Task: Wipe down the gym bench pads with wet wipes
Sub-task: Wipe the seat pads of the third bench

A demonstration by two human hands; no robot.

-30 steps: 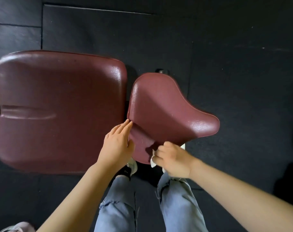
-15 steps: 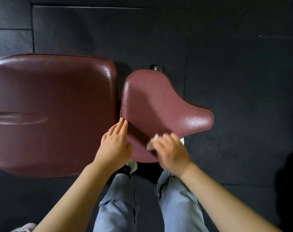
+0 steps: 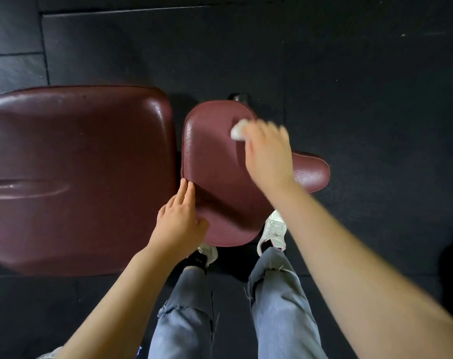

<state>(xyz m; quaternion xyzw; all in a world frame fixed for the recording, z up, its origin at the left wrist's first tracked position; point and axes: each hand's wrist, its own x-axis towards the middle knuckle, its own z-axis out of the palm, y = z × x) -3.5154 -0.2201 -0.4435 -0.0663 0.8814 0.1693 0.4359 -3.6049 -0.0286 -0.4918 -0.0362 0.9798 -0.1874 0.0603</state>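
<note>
Two dark red bench pads lie below me: a large square back pad on the left and a smaller curved seat pad to its right. My right hand is blurred over the far part of the seat pad and holds a crumpled white wet wipe against it. My left hand rests with straight fingers on the near left edge of the seat pad, by the gap between the pads.
Dark rubber floor tiles surround the bench. My legs in blue jeans and white sneakers stand just under the near edge of the seat pad. A bit of metal frame shows behind the seat pad.
My right hand has swept the wipe from the near edge of the seat pad up across it to the far part. The left hand has stayed on the pad's edge.
</note>
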